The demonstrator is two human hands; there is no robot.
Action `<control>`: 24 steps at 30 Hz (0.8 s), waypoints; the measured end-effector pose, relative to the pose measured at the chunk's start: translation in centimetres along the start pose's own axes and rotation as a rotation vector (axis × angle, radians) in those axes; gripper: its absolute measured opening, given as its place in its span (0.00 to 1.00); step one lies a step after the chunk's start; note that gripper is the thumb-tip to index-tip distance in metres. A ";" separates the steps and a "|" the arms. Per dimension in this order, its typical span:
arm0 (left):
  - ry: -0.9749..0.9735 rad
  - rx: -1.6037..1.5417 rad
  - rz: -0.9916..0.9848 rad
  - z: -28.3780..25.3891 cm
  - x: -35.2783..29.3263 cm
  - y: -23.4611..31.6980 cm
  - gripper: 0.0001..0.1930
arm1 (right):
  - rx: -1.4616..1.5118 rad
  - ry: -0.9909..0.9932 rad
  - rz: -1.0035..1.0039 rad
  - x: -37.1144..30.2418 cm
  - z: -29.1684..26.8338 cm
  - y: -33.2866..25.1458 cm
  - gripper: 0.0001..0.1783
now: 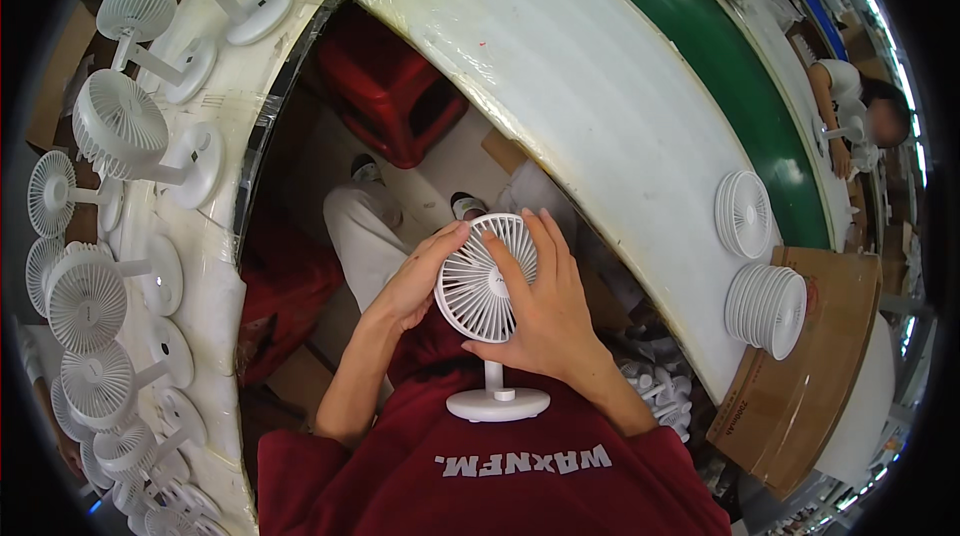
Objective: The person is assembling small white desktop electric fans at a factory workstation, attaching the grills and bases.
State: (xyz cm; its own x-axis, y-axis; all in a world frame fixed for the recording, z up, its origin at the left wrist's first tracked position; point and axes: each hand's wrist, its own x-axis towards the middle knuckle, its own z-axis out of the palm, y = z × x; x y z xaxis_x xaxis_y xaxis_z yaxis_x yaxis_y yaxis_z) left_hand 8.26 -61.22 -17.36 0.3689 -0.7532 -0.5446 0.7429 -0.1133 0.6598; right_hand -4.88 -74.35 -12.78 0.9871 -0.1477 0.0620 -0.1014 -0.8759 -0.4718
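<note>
Between two white counters (560, 66), a white fan (470, 286) is held upright before the person's body, its head grasped by both hands: the left rim is cupped by the left hand (408, 281), the right side by the right hand (553, 308), with a finger laid across the ribs. Pressure is probably best spread evenly around the rim, with the thin ribs spared and the stem left untwisted. The head's far side is hidden; whether the base (498, 406) is supported by the shirt (420, 496) cannot be told. White parts (665, 391) are partly covered by the right forearm.
</note>
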 end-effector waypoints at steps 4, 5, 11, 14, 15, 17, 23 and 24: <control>-0.027 0.055 0.052 -0.3 0.1 -0.1 0.23 | 0.053 0.022 0.005 -0.1 0.6 0.7 0.58; -0.032 0.076 0.079 -0.4 0.1 -0.1 0.24 | 0.094 0.037 -0.004 -0.1 1.0 1.2 0.59; -0.238 0.935 0.505 -2.4 -0.3 2.3 0.38 | 0.414 0.174 -0.122 0.0 2.2 4.1 0.64; -0.263 0.730 0.548 -0.1 -0.9 3.7 0.49 | 0.538 0.217 -0.135 0.4 1.6 3.9 0.68; -0.280 0.628 0.568 1.0 -1.2 4.1 0.54 | 0.599 0.241 -0.136 0.4 1.3 3.9 0.69; -0.291 0.518 0.596 2.7 -1.7 5.0 0.59 | 0.655 0.254 -0.143 0.6 0.7 3.7 0.71; -0.159 0.676 0.510 6.5 -3.4 7.4 0.61 | 1.392 0.213 -0.057 0.1 1.7 3.4 0.80; -0.121 0.732 0.494 7.1 -3.7 7.7 0.60 | 1.391 0.203 -0.055 0.2 1.6 3.3 0.80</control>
State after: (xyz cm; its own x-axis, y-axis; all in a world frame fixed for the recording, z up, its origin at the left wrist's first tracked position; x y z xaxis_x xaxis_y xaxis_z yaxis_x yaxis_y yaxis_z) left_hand 8.70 -63.89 -6.58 0.4605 -0.8841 -0.0792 -0.0441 -0.1119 0.9927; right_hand -4.80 -76.53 -15.78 0.9387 -0.2961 0.1766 0.2582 0.2641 -0.9293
